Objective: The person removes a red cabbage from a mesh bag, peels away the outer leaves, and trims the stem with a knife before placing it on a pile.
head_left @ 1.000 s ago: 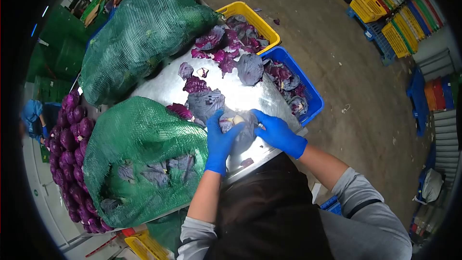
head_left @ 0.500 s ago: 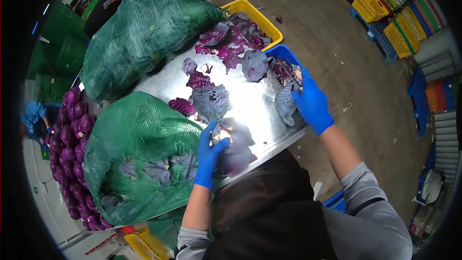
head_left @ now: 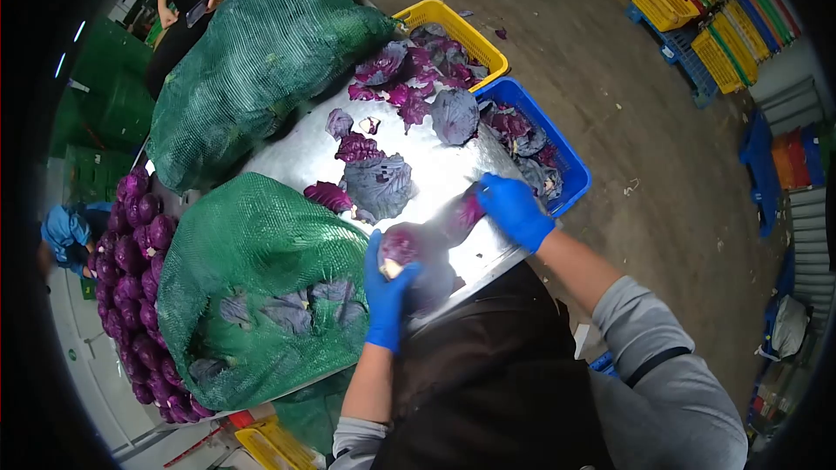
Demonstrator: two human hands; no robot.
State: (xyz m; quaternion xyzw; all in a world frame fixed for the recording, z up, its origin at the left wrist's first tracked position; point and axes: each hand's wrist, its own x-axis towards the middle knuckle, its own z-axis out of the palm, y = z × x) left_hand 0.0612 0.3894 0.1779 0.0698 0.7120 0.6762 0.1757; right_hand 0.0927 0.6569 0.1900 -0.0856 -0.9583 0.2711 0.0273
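Observation:
My left hand [head_left: 388,296], in a blue glove, is closed around a red cabbage [head_left: 401,245] near the front edge of the metal table [head_left: 348,113]. The cabbage's pale cut stem faces my thumb. To its right my right hand [head_left: 515,211], also gloved in blue, pinches a purple cabbage leaf [head_left: 463,214], blurred by motion and stretching out from the head. Behind them lie loose outer leaves [head_left: 378,185]. A green mesh sack [head_left: 261,235] with more cabbages inside sits open just left of my left hand.
A blue crate [head_left: 575,176] and a yellow crate [head_left: 448,13], both holding leaves, stand along the table's right side. A full green mesh sack [head_left: 270,61] lies at the back. Peeled cabbages [head_left: 131,252] are piled at left. Two other people are nearby, one holding a phone.
My right hand has come back from the blue crate to the cabbage and now grips a leaf. The left hand has kept hold of the cabbage, which shows more purple.

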